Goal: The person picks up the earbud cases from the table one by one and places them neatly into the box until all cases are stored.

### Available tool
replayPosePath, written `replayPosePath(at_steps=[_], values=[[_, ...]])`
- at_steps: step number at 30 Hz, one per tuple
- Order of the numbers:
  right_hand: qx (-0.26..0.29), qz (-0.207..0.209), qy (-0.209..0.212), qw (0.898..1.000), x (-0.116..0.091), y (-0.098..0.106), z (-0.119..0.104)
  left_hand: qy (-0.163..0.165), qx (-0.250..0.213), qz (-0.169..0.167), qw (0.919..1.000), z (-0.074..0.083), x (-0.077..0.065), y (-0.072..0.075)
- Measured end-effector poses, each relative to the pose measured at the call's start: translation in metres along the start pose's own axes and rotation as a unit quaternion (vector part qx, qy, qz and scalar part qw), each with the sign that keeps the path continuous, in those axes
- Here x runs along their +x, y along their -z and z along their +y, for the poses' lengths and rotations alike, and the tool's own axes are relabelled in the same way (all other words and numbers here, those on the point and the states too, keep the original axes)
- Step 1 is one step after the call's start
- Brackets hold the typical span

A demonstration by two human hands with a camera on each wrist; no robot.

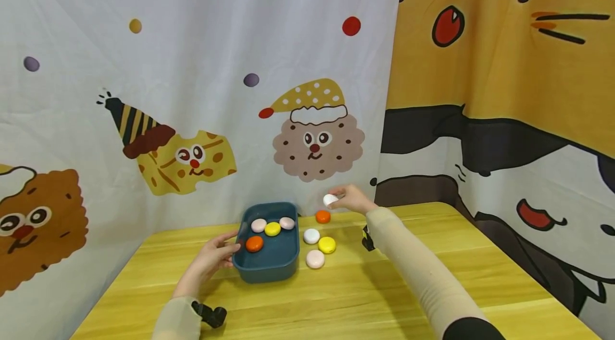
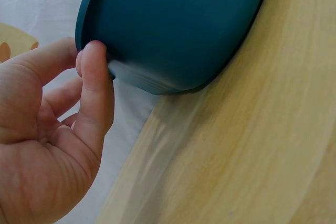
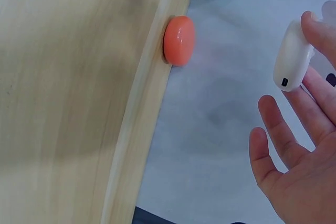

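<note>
My right hand (image 1: 354, 199) pinches a white rounded disc (image 3: 292, 56) between thumb and fingers, raised at the back of the table; a small black mark shows on the disc's edge. Just below it lies an orange disc (image 1: 323, 216). On the left, my left hand (image 1: 213, 255) grips the wall of a dark teal box (image 2: 173, 30), thumb and fingers at its rim. Inside the box are two pale pink discs (image 1: 258, 225), a yellow one (image 1: 272, 229) and an orange one (image 1: 254, 244).
Right of the box, a white disc (image 1: 311, 236), a yellow disc (image 1: 327, 245) and a pale pink disc (image 1: 315, 259) lie on the wooden table (image 1: 336, 302). A printed curtain (image 1: 202, 89) hangs directly behind the table's back edge.
</note>
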State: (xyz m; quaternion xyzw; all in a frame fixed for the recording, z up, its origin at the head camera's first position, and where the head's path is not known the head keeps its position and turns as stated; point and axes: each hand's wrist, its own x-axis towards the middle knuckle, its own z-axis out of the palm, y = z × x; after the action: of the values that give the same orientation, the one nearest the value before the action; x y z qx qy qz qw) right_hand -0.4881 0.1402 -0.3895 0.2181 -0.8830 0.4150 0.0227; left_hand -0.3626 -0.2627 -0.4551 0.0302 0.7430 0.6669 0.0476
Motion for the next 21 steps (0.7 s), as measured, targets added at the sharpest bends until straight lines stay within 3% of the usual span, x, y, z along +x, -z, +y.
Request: replayPosePath(at_steps=[21], values=[[-0.007, -0.012, 0.020, 1.000, 0.001, -0.006, -0.030, 0.000, -0.004, 0.014, 0.9999, -0.002, 0.003, 0.000]])
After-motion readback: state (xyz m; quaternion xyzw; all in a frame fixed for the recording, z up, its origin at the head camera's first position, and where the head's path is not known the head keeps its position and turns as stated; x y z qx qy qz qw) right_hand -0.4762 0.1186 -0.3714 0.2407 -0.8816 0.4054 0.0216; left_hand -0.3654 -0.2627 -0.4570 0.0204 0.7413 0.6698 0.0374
